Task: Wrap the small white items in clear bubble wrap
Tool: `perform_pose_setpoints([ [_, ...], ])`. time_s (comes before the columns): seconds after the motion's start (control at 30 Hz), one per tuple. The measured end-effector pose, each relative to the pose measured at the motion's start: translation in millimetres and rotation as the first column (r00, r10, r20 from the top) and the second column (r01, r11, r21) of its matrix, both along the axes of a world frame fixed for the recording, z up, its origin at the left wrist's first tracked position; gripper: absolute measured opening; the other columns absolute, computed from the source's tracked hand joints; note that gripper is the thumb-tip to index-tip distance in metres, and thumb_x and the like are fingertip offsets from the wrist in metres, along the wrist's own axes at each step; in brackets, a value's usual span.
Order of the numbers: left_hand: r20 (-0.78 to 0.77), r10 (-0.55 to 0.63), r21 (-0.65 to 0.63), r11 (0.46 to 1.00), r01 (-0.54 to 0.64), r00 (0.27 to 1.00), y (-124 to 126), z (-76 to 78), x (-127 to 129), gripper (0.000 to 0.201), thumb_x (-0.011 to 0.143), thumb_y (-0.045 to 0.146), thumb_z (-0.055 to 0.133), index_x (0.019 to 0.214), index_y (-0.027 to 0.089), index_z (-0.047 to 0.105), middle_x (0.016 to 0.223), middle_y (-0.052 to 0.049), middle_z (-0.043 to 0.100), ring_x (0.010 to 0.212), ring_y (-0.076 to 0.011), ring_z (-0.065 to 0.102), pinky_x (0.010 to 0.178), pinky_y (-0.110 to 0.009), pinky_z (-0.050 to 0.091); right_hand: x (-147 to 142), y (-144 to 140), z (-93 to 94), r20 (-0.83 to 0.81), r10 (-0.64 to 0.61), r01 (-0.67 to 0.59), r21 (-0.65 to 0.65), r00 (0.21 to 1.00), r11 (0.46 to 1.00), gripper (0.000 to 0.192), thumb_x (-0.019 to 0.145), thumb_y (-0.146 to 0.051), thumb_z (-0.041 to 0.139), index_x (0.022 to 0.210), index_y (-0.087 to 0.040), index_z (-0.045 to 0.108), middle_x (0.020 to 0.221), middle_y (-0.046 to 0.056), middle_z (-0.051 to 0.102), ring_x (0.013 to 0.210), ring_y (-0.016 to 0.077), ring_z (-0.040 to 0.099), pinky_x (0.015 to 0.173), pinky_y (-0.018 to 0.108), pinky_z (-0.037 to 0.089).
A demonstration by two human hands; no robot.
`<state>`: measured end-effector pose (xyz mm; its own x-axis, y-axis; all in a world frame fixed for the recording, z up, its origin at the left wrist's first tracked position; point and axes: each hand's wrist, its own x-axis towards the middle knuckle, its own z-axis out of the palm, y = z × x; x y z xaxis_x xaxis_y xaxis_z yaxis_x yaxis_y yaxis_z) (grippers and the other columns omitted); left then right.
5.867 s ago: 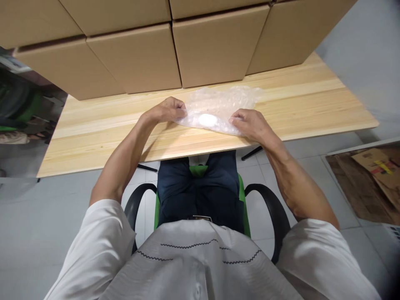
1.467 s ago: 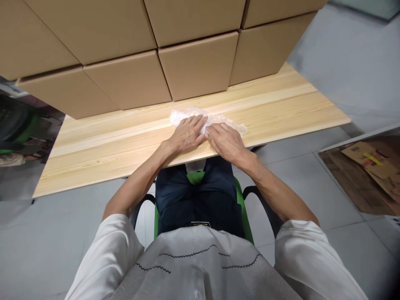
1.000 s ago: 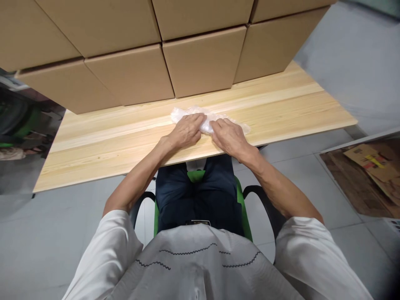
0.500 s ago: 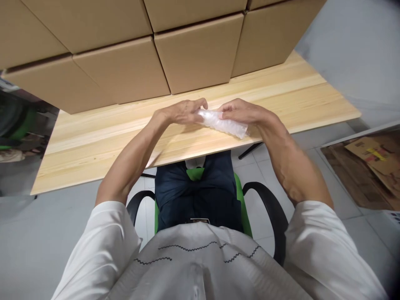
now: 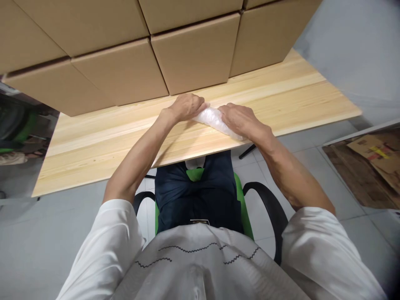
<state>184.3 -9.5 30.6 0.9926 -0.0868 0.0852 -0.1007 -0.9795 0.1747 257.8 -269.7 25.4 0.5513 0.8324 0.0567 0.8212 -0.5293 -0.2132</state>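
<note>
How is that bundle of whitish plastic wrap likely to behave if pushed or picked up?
The bundle probably gives under a squeeze, as its surface looks crinkled and puffy. It may roll if pushed, being long and rounded on a flat table. It seems likely light, looking like thin film, though its inside cannot be seen.

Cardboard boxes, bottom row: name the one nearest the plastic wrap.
The third box from the left: its lower edge lies behind the plastic wrap, while the first box, second box and fourth box stand off to the sides.
</note>
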Motion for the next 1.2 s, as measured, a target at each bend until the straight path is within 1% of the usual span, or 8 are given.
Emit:
perform_pose_setpoints([
  [0.23, 0.124, 0.063, -0.095, 0.994, -0.051, 0.99, -13, -27.3, 4, 0.074, 0.123, 0.075, 0.029, 0.135, 0.019, 0.077, 0.138, -0.019, 0.081, 0.156, -0.039, 0.065, 0.149, -0.07, 0.018, -30, -12, -14.6, 0.061, 0.027, -0.034, 0.117, 0.998, 0.993, 0.056, 0.121, -0.03, 0.038, 0.172, -0.017, 0.06, 0.16, 0.02, 0.076, 0.141, 0.0388, 0.069, 0.104, 0.047, 0.056],
  [0.37, 0.101, 0.13, -0.151, 0.982, -0.114, 0.986, -16, -30.3, 7, 0.079, 0.123, 0.076, 0.022, 0.15, 0.022, 0.074, 0.166, -0.019, 0.071, 0.171, -0.0366, 0.053, 0.15, -0.067, 0.022, -37, -14, -21.3, 0.104, 0.032, -0.046, 0.135, 0.994, 0.99, 0.056, 0.121, -0.038, 0.05, 0.168, -0.009, 0.06, 0.155, 0.025, 0.077, 0.138, 0.0407, 0.069, 0.11, 0.048, 0.055],
  [0.53, 0.142, 0.205, -0.2, 0.964, -0.175, 0.968, -18, -29.2, -18, 0.087, 0.118, 0.084, 0.03, 0.183, 0.028, 0.048, 0.197, -0.019, 0.037, 0.189, -0.0383, 0.025, 0.149, -0.069, 0.024, -45, -8, -22.0, 0.125, -0.023, 0.008, 0.117, 0.992, 0.993, 0.049, 0.119, -0.035, 0.056, 0.158, -0.007, 0.067, 0.145, 0.026, 0.08, 0.129, 0.0403, 0.069, 0.107, 0.046, 0.054],
  [0.73, 0.08, 0.27, -0.306, 0.923, -0.234, 0.96, -33, -62.6, -46, 0.108, 0.112, 0.094, 0.028, 0.191, 0.02, 0.031, 0.201, -0.024, 0.023, 0.19, -0.0388, 0.016, 0.152, -0.062, 0.021, -55, -7, -23.0, 0.128, -0.053, 0.036, 0.134, 0.99, 0.99, 0.044, 0.119, -0.036, 0.05, 0.142, -0.008, 0.074, 0.136, 0.026, 0.081, 0.124, 0.0401, 0.069, 0.105, 0.046, 0.053],
  [0.83, 0.051, 0.3, -0.354, 0.897, -0.264, 0.953, -41, -75.6, -42, 0.112, 0.109, 0.098, 0.034, 0.191, 0.021, 0.028, 0.2, -0.026, 0.024, 0.19, -0.0425, 0.016, 0.151, -0.067, 0.023, -43, -5, -18.9, 0.021, -0.044, 0.04, 0.169, 0.999, 0.985, 0.044, 0.121, -0.039, 0.041, 0.133, -0.014, 0.075, 0.132, 0.024, 0.082, 0.119, 0.0378, 0.07, 0.1, 0.044, 0.053],
  [0.97, 0.04, 0.313, -0.353, 0.893, -0.28, 0.949, -48, -73.9, -42, 0.118, 0.106, 0.099, 0.043, 0.192, 0.02, 0.026, 0.199, -0.028, 0.023, 0.189, -0.0467, 0.017, 0.15, -0.071, 0.022, -13, 13, -1.9, -0.273, -0.008, 0.083, 0.262, 0.962, 0.962, 0.036, 0.117, -0.032, 0.041, 0.106, -0.021, 0.073, 0.109, 0.012, 0.082, 0.101, 0.0285, 0.07, 0.088, 0.037, 0.05],
  [1.07, 0.023, 0.315, -0.35, 0.892, -0.288, 0.949, -51, -69.0, -46, 0.118, 0.107, 0.097, 0.045, 0.192, 0.017, 0.025, 0.199, -0.029, 0.022, 0.189, -0.0469, 0.018, 0.15, -0.071, 0.021, 3, 34, 9.7, -0.451, -0.019, 0.155, 0.267, 0.892, 0.951, 0.029, 0.108, -0.032, 0.055, 0.081, -0.024, 0.063, 0.083, 0.003, 0.069, 0.082, 0.0212, 0.059, 0.073, 0.033, 0.042],
  [1.2, 0.03, 0.314, -0.356, 0.891, -0.284, 0.949, -52, -70.7, -48, 0.117, 0.107, 0.094, 0.051, 0.19, 0.015, 0.027, 0.199, -0.031, 0.022, 0.189, -0.0472, 0.019, 0.15, -0.07, 0.022, 9, 50, 13.4, -0.614, -0.057, 0.232, 0.21, 0.787, 0.95, 0.039, 0.102, -0.042, 0.069, 0.07, -0.027, 0.054, 0.064, -0.003, 0.049, 0.067, 0.0167, 0.042, 0.062, 0.032, 0.032],
])
